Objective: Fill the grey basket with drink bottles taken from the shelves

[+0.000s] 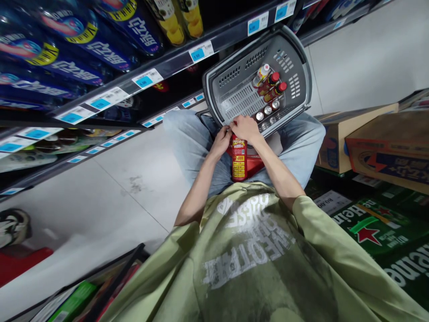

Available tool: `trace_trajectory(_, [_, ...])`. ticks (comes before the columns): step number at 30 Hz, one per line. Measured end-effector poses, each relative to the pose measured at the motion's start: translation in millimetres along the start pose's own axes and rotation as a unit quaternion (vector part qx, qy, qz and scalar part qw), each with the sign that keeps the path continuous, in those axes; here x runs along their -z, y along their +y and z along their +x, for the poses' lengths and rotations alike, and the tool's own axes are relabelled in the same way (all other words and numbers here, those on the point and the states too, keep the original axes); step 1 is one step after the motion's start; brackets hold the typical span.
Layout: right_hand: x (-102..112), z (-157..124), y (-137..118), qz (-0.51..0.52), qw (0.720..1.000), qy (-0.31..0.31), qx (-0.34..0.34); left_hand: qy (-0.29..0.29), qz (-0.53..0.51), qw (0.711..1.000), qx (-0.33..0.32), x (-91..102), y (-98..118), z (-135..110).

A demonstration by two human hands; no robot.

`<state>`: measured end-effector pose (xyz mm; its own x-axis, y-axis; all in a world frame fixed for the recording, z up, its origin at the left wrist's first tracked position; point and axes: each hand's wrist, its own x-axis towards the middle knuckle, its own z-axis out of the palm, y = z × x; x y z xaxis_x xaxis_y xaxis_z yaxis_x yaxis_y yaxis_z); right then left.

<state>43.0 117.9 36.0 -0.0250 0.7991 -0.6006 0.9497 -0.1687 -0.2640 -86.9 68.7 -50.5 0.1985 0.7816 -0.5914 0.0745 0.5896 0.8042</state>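
Note:
A red bottle point(239, 158) with a yellow label stands upright between my knees. My left hand point(221, 141) is wrapped round its upper left side. From above and the right, my right hand point(246, 128) closes over its top. Just beyond my hands is a grey shopping basket point(295, 58), tilted toward me. Inside the basket lie several red-capped bottles point(272, 87) and a row of silver-topped cans point(267, 112).
Shelves of blue bottles point(83, 40) with price tags point(144, 79) run along the left. Cardboard boxes point(385, 143) and green beer cases point(375, 228) are stacked on the right. White tiled floor point(134, 183) lies on the left. A red object point(20, 264) and a shoe point(13, 226) are at far left.

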Motion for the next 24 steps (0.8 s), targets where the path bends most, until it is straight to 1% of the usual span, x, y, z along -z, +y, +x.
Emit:
trace_trajectory(4, [0.7,-0.1,0.5,0.014,1.0,0.001,0.003,0.006,-0.008,1.0,0.008,-0.4,3.3,-1.8])
trace_trajectory(8, [0.4,0.7,1.5,0.021,1.0,0.0,0.001,0.0,-0.001,1.0,0.017,-1.1,3.3,-1.3])
trace_trajectory(15, [-5.4,4.6,6.3,0.04,0.999,0.012,0.009,0.005,-0.005,1.0,0.0,-0.2,1.6,-0.9])
trace_trajectory(24, [-3.2,3.4,5.0,0.017,1.0,0.009,0.011,0.003,-0.003,1.0,0.0,0.4,1.4,-1.6])
